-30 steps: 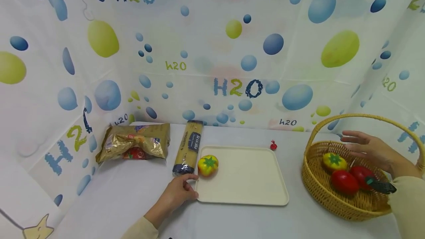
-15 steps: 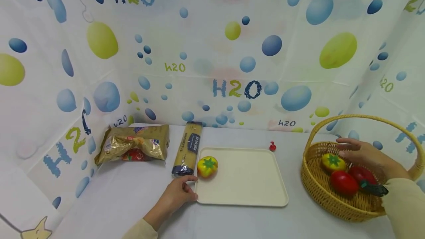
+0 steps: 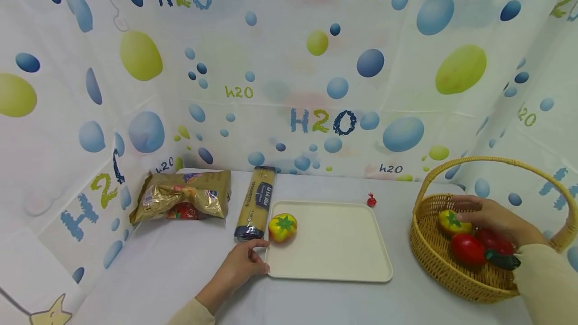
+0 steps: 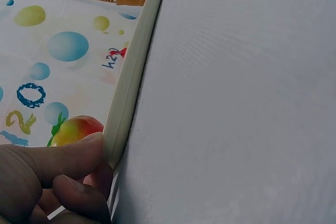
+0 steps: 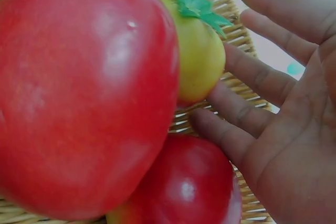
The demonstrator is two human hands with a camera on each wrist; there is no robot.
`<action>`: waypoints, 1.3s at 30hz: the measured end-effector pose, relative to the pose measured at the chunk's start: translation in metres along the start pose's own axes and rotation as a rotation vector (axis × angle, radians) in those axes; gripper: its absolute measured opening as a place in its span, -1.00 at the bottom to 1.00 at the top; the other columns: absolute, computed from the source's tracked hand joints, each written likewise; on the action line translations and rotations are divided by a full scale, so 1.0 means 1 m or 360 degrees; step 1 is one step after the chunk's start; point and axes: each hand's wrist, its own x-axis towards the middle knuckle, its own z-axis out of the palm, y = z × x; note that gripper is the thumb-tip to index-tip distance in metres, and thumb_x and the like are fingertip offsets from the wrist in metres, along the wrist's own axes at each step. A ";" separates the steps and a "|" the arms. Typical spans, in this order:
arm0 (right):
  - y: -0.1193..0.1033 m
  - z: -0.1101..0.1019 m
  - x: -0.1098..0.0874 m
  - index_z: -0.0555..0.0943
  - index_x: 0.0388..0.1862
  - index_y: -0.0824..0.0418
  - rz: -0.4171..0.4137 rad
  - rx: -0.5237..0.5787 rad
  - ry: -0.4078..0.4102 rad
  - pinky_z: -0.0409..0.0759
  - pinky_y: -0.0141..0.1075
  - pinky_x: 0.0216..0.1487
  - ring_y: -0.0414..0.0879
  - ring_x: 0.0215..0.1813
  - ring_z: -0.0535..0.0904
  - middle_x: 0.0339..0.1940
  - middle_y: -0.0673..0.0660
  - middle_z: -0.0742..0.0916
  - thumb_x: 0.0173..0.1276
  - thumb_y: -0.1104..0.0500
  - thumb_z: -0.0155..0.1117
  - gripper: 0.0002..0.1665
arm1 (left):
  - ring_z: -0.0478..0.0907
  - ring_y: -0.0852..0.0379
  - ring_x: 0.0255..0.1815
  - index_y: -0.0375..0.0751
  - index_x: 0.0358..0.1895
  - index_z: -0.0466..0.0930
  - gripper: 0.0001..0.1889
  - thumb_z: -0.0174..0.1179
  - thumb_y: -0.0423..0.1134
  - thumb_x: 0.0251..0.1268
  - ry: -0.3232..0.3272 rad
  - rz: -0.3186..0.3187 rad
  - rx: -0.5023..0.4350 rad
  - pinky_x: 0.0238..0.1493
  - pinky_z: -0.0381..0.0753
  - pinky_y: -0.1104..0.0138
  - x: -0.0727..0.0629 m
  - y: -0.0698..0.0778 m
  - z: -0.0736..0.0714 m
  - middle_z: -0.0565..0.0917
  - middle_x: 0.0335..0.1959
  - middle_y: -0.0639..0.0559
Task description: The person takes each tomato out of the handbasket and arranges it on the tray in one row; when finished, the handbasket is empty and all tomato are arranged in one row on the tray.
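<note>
My left hand point(image 3: 244, 262) pinches the near left corner of a cream tray point(image 3: 334, 245), thumb above the rim in the left wrist view. On the tray's left side sits a yellow-red toy tomato point(image 3: 283, 227) with a green star-shaped top. My right hand point(image 3: 496, 217) reaches into a wicker basket point(image 3: 444, 270). Its fingers are spread and extended beside another yellow toy tomato point(image 5: 202, 59), the fingertips at or very near its side. Two red, rounded toy fruits point(image 5: 89, 93) lie in the basket too, under and beside the palm; their kind is unclear.
A gold foil bag point(image 3: 182, 194) lies at the back left, and a spaghetti pack point(image 3: 256, 202) runs along the tray's left side. Behind the tray is a small red wrapped candy-like item point(image 3: 371, 199). The basket's tall handle point(image 3: 492, 159) arches over the right hand.
My right hand has moved left and down into the basket, closer to the yellow tomato. The left hand and the tray have kept their places.
</note>
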 end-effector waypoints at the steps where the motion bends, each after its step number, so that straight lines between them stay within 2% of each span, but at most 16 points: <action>1: 0.001 0.000 0.001 0.10 0.61 0.32 -0.0008 -0.0003 -0.0005 0.59 0.04 0.18 0.37 0.41 0.39 0.53 0.52 0.29 0.50 -0.03 0.22 -0.11 | 0.45 0.10 -0.44 -0.25 0.20 0.61 -0.41 0.50 -0.45 -0.01 -0.0002 -0.0002 -0.0002 -0.42 0.40 0.32 0.000 0.000 0.000 0.56 -0.45 0.00; 4: 0.002 0.003 0.004 0.11 0.60 0.32 0.0003 0.0000 -0.0010 0.56 0.09 0.21 0.37 0.40 0.38 0.52 0.53 0.30 0.48 -0.02 0.25 -0.10 | 0.45 0.10 -0.43 -0.25 0.20 0.61 -0.41 0.49 -0.44 0.00 -0.0007 -0.0008 -0.0005 -0.41 0.40 0.32 0.001 -0.001 0.001 0.57 -0.45 0.00; 7: 0.002 0.007 0.007 0.16 0.58 0.31 0.0002 -0.0014 -0.0014 0.54 0.05 0.19 0.30 0.39 0.39 0.51 0.51 0.33 0.45 0.00 0.28 -0.12 | 0.45 0.10 -0.43 -0.24 0.21 0.61 -0.41 0.49 -0.44 0.00 -0.0007 -0.0016 0.0002 -0.41 0.40 0.32 0.000 -0.002 0.001 0.56 -0.44 0.00; 14: -0.001 0.017 0.018 0.33 0.49 0.35 -0.0122 -0.0025 -0.0055 0.48 -0.02 0.13 0.26 0.36 0.37 0.44 0.50 0.40 0.39 0.12 0.34 -0.23 | 0.46 0.10 -0.43 -0.23 0.21 0.60 -0.42 0.49 -0.41 0.02 0.0003 -0.0042 0.0038 -0.41 0.41 0.31 -0.001 -0.004 -0.001 0.57 -0.44 0.00; 18: -0.003 0.019 0.019 0.36 0.49 0.32 -0.0076 -0.0033 -0.0052 0.49 -0.08 0.10 0.14 0.26 0.43 0.42 0.45 0.42 0.33 0.12 0.41 -0.19 | 0.46 0.10 -0.44 -0.24 0.21 0.60 -0.42 0.49 -0.41 0.02 -0.0007 -0.0017 0.0026 -0.41 0.41 0.31 0.000 -0.004 0.000 0.58 -0.45 0.01; 21: -0.004 0.019 0.018 0.38 0.48 0.31 -0.0062 -0.0109 -0.0028 0.49 -0.08 0.10 0.09 0.23 0.43 0.41 0.42 0.45 0.30 0.09 0.44 -0.17 | 0.46 0.10 -0.44 -0.24 0.20 0.60 -0.42 0.49 -0.42 0.01 -0.0006 -0.0008 0.0022 -0.43 0.41 0.32 0.001 -0.004 0.001 0.57 -0.45 0.01; 25: -0.005 0.019 0.016 0.39 0.48 0.30 -0.0067 -0.0182 0.0002 0.48 0.02 0.13 0.20 0.29 0.40 0.42 0.44 0.44 0.30 0.06 0.44 -0.17 | 0.46 0.11 -0.45 -0.24 0.20 0.60 -0.41 0.50 -0.42 0.00 -0.0001 0.0000 0.0020 -0.44 0.41 0.33 0.002 -0.004 0.001 0.57 -0.45 0.01; 30: -0.005 0.016 0.012 0.30 0.55 0.24 0.0004 -0.0145 0.0016 0.49 0.15 0.16 0.33 0.36 0.34 0.47 0.47 0.34 0.38 -0.03 0.36 -0.14 | 0.45 0.11 -0.46 -0.25 0.20 0.60 -0.41 0.50 -0.43 0.00 0.0001 -0.0002 0.0010 -0.46 0.40 0.34 0.002 -0.003 0.001 0.57 -0.46 0.01; 35: -0.002 0.013 0.009 0.25 0.58 0.21 0.0033 -0.0140 0.0068 0.53 -0.02 0.07 0.25 0.28 0.40 0.44 0.47 0.36 0.41 -0.09 0.33 -0.11 | 0.45 0.11 -0.45 -0.24 0.21 0.60 -0.41 0.50 -0.43 0.01 0.0001 -0.0018 0.0013 -0.46 0.40 0.33 0.002 -0.002 0.001 0.57 -0.45 0.01; 39: 0.000 0.011 0.007 0.21 0.58 0.27 0.0038 -0.0062 0.0108 0.58 -0.13 -0.04 0.12 0.16 0.48 0.40 0.46 0.40 0.44 -0.06 0.31 -0.11 | 0.45 0.10 -0.43 -0.24 0.21 0.60 -0.42 0.49 -0.42 0.01 0.0000 -0.0033 0.0024 -0.42 0.41 0.32 0.002 -0.001 0.001 0.57 -0.44 0.01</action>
